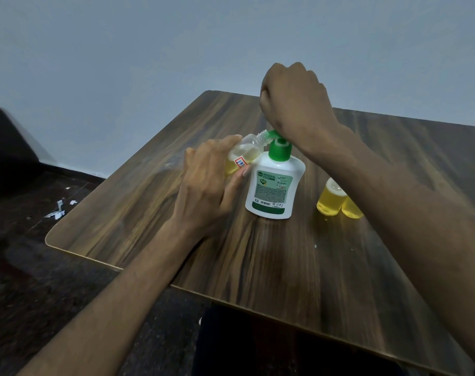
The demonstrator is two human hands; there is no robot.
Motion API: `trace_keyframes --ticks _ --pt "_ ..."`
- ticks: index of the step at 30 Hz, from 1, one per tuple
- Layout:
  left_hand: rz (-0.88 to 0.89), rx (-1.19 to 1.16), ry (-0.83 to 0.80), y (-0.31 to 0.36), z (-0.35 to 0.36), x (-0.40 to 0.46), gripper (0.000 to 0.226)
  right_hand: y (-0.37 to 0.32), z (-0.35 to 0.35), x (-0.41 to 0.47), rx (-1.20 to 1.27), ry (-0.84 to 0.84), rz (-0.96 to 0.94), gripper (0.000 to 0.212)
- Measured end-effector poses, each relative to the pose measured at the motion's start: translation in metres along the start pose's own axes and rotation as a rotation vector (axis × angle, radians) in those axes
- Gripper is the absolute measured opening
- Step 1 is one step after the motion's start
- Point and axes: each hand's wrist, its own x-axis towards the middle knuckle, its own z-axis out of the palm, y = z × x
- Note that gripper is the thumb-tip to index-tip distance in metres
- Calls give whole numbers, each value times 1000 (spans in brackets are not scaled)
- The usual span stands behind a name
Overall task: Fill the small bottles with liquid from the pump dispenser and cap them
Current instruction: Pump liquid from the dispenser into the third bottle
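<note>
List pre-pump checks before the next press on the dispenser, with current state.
1. Neck of small clear plastic bottle at green spout of white pump dispenser: ok.
2. Left hand grips the bottle, tilted: ok.
3. Right hand on pump head: ok.
4. Room left in bottle, partly yellow: ok.
5. Dispenser upright on wooden table: ok.
6. Two filled yellow bottles capped: cannot tell.

I see the pump dispenser (274,185) standing near the middle of the surface (149,213). To its left my left hand (206,185) holds a small bottle (244,153) tilted, neck at the spout, with my right hand (293,99) on the pump head. Two filled bottles (331,202) stand touching, just right of the dispenser.
</note>
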Motion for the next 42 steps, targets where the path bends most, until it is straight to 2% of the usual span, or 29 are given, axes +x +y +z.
trace_keyframes --ticks 4,8,17,26,42 --pt "-3 -12 9 -2 2 -2 37 -1 -2 2 -9 41 -6 19" --pt "6 1 15 -4 2 -3 37 0 0 0 4 -2 3 19" --pt "-22 -18 51 -1 0 -2 51 2 2 1 3 23 0 21" --pt "6 0 52 -1 1 -3 40 2 1 2 3 34 -14 19" --pt "8 -11 19 -2 -4 -3 36 -3 -2 0 18 34 1 18"
